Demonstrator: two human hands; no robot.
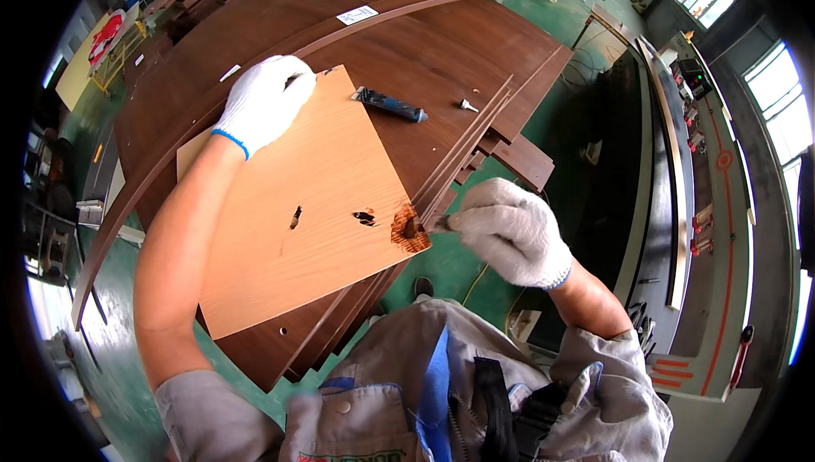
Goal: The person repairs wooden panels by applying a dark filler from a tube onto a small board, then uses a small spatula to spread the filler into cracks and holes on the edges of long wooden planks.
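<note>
A light wood-grain board (280, 165) lies at an angle on a stack of dark brown panels. My left hand (265, 104), in a white knit glove, is closed over the board's far edge, its fingertips partly hidden. Dark brown paste (410, 229) is smeared at the board's near right corner, with two smaller dark marks to its left. My right hand (514, 233), also gloved, pinches a small scraper (440, 225) beside that smeared corner; the glove hides most of the tool. Beyond the board's right edge lie a dark tube (390, 105) and a small white cap (468, 106).
Brown panels (475, 46) spread underneath and beyond the board. A long brown strip (424, 2) curves across them, bearing a white label (356, 15). On the right stands a long machine bed (722, 233). Green floor (475, 288) shows between me and the panels.
</note>
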